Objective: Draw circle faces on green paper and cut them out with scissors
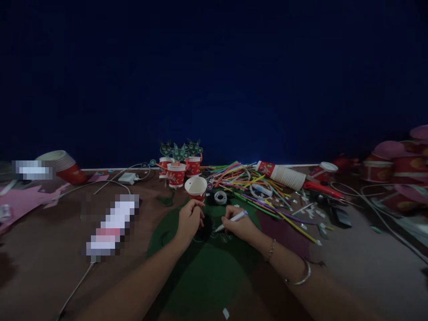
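— What do I have in the fingers over there?
— My right hand (pixel 236 224) pinches a slim white marker pen with a pale bluish end (pixel 239 216). The grip is low, near the nib, I'd guess for control over the thin pale lines (pixel 224 238) on the dark green, rounded sheet (pixel 200 276) beneath. Whether the nib touches, I can't tell.
— And my left?
— My left hand (pixel 190 219) has its fingers curled loosely over the sheet, left of the pen. I can't tell whether they press; the pose would suit steadying it.
— What's just beyond them?
— A red patterned paper cup with a white rim (pixel 195 196), upright, probably set there to keep off the drawn part. Beyond the right fingers lies a pale ring-shaped tape roll (pixel 220 202); farther right, thin multicoloured stems (pixel 234 174) sprawl across the desk (pixel 60 236).
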`<state>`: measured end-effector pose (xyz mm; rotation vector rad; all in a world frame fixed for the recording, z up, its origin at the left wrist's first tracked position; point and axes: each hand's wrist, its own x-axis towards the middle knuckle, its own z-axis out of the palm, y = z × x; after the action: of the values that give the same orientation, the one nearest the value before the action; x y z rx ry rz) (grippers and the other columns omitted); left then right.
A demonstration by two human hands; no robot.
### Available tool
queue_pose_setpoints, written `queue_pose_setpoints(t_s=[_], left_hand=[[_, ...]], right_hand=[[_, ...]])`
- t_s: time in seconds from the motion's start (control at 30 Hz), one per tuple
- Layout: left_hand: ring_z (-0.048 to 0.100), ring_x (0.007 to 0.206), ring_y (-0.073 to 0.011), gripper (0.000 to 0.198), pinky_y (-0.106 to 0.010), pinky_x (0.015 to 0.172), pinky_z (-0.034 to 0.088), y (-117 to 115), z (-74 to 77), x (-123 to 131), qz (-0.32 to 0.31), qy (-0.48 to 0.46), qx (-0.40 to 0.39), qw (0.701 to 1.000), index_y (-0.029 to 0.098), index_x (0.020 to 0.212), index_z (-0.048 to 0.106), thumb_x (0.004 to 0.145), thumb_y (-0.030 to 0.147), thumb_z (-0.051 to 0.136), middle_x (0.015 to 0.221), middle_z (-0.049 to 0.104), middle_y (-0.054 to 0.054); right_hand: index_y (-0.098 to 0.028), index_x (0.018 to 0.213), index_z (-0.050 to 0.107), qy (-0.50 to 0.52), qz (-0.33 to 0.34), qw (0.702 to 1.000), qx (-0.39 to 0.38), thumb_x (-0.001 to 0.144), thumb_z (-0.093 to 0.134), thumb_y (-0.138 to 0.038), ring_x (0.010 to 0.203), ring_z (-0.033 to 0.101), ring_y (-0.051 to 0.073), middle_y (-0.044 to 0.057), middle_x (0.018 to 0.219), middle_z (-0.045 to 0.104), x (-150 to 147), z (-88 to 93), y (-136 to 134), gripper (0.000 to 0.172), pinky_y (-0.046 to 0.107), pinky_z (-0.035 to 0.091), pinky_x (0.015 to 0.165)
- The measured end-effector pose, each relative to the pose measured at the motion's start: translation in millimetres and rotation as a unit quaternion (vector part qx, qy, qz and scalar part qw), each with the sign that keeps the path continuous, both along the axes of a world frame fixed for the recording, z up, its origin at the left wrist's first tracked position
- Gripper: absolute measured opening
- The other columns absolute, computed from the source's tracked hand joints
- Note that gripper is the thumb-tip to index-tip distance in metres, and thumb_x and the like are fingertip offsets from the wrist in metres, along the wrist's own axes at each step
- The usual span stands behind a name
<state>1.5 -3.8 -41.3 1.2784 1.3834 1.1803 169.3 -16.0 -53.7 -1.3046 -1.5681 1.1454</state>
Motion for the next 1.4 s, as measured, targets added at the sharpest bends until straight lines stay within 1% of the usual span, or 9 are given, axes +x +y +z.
queue_pose_setpoints(t_s=[0.27,0.53,0.73,0.87,1.0,1.17,1.4], left_hand=[[0.045,0.030,-0.0071,0.016,-0.015,0.027,0.030,0.5,-2.4,-1.0,-0.001,0.001,-0.002,1.000,0.018,0.075,0.054,0.068,0.020,0.039,0.049,0.049,0.008],[0.045,0.030,-0.0074,0.017,-0.015,0.027,0.030,0.3,-2.2,-0.6,0.000,0.000,-0.006,1.000,0.018,0.075,0.054,0.067,0.020,0.040,0.048,0.050,0.008],[0.045,0.029,-0.0072,0.016,-0.015,0.028,0.030,0.6,-2.1,-0.7,0.000,-0.001,-0.003,1.000,0.018,0.074,0.055,0.067,0.020,0.041,0.048,0.050,0.008],[0.045,0.030,-0.0072,0.016,-0.015,0.028,0.030,1.4,-3.6,-1.1,-0.001,-0.004,-0.001,1.000,0.018,0.075,0.054,0.067,0.020,0.040,0.048,0.050,0.008],[0.045,0.030,-0.0070,0.016,-0.015,0.028,0.030,1.5,-4.1,-1.1,0.001,-0.003,0.003,1.000,0.018,0.074,0.054,0.067,0.020,0.040,0.047,0.049,0.008],[0.044,0.029,-0.0072,0.016,-0.015,0.027,0.029,1.1,-3.8,-0.6,0.002,-0.005,-0.002,1.000,0.018,0.074,0.054,0.067,0.020,0.040,0.048,0.049,0.008],[0.044,0.029,-0.0069,0.016,-0.015,0.027,0.030,-0.4,-0.9,0.0,0.003,-0.006,-0.005,1.000,0.018,0.075,0.054,0.067,0.020,0.040,0.048,0.049,0.008]], right_hand=[[-0.021,0.054,0.040,0.006,0.015,1.000,0.000,0.066,0.054,-0.022,0.036,0.045,0.008,-0.006,0.040,0.050,0.6,-1.5,-0.9,0.019,0.017,0.030,0.037],[-0.021,0.054,0.040,0.024,0.029,0.999,-0.032,0.065,0.055,-0.023,0.035,0.047,0.009,-0.006,0.040,0.051,-0.1,1.4,-2.0,0.019,0.016,0.029,0.035],[-0.020,0.054,0.041,0.021,0.025,0.999,-0.022,0.066,0.056,-0.023,0.036,0.048,0.009,-0.007,0.040,0.051,0.1,2.0,-2.7,0.019,0.016,0.030,0.036],[-0.020,0.056,0.041,0.040,0.020,0.999,-0.030,0.067,0.057,-0.026,0.036,0.049,0.009,-0.007,0.040,0.052,0.4,4.2,-2.0,0.020,0.016,0.031,0.037],[-0.021,0.056,0.040,0.050,0.001,0.998,-0.032,0.068,0.055,-0.027,0.038,0.052,0.011,-0.007,0.040,0.049,1.3,5.3,-0.1,0.020,0.018,0.033,0.038],[-0.021,0.055,0.041,0.021,-0.004,1.000,-0.011,0.067,0.055,-0.026,0.037,0.050,0.010,-0.007,0.041,0.049,1.1,1.9,0.3,0.019,0.018,0.031,0.038],[-0.021,0.056,0.041,0.020,0.007,1.000,-0.008,0.068,0.055,-0.025,0.036,0.047,0.009,-0.007,0.040,0.050,0.4,0.2,-0.9,0.019,0.017,0.031,0.038]])
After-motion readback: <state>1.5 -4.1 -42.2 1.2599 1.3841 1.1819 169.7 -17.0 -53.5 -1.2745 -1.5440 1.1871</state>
